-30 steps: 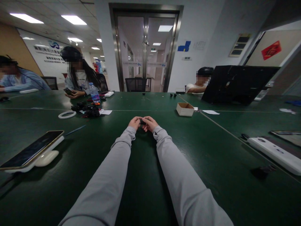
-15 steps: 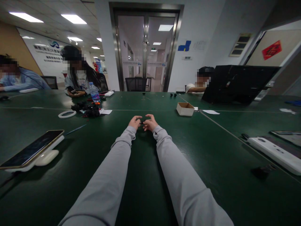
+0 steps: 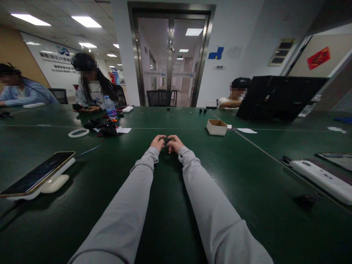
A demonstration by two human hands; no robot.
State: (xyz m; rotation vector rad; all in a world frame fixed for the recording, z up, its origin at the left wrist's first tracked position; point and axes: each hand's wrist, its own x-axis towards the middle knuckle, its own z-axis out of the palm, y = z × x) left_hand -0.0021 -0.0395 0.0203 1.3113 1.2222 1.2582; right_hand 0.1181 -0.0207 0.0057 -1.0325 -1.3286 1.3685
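Both arms, in grey sleeves, reach forward over the green table [image 3: 236,176]. Between my fingertips is a small black object [image 3: 166,141], too small and dark to tell its kind. My left hand [image 3: 157,143] pinches it from the left. From the other side my right hand [image 3: 175,143] grips it, index finger arched over the top. The fingers cover much of the object, and the two hands almost touch there.
An open small box [image 3: 216,127] stands to the right, beyond my hands. A white tape roll [image 3: 78,133], a tangled black bundle [image 3: 103,127] and a water bottle [image 3: 110,108] are at left. Nearer lie a phone [image 3: 38,172] and a white power strip [image 3: 320,179].
My right index finger has come left and down, closing in on my left fingertips and the small black object. My left hand has hardly moved.
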